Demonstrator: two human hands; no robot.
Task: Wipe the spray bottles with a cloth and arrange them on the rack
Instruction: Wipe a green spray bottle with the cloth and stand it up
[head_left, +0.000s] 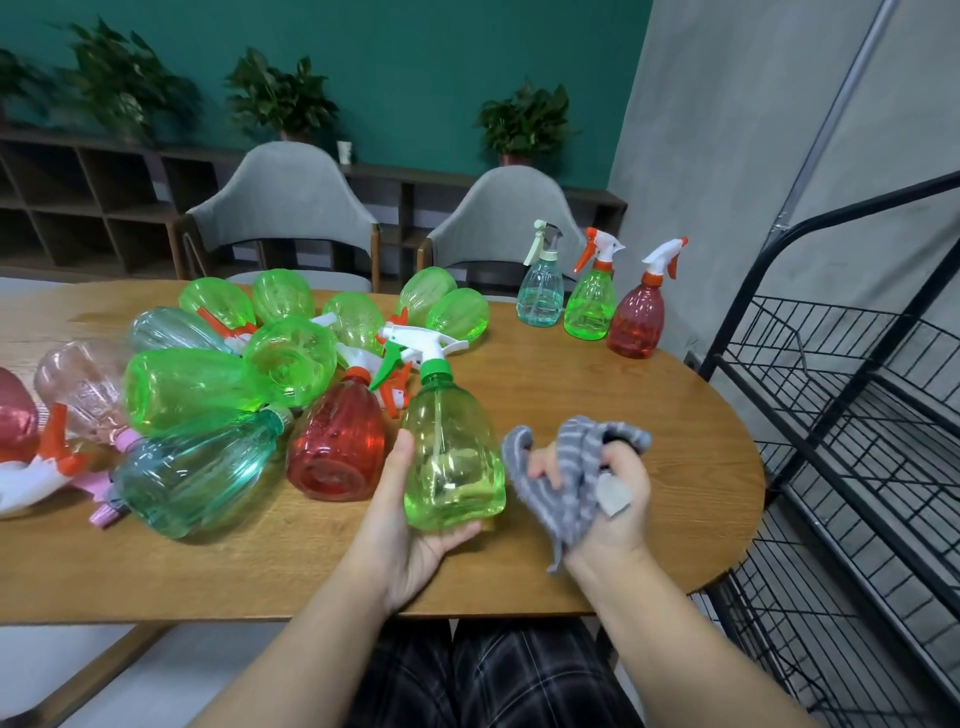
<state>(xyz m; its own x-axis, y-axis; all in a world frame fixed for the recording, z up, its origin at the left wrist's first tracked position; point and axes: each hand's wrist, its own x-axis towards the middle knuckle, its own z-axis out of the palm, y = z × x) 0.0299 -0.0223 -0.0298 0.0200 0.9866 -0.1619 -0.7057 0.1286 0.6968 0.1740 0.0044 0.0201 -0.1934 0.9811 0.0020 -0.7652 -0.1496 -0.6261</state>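
Note:
My left hand (410, 525) holds a green spray bottle (452, 452) with a white and green trigger head, upright just above the wooden table (597, 395). The palm cups its base and the thumb lies up its left side. Just right of the bottle, my right hand (608, 493) grips a bunched grey striped cloth (571, 467). Several green, red, teal and pink bottles lie in a heap (249, 395) on the table's left half. Three bottles stand upright at the far right: teal (541, 291), green (591, 301) and red (637, 317). The black wire rack (852, 415) stands to the right.
Two grey chairs (291, 208) face the far side of the table. Behind them a low dark shelf unit (78, 192) with potted plants lines the green wall. A grey wall runs along the right behind the rack. My legs in checked trousers show below the table edge.

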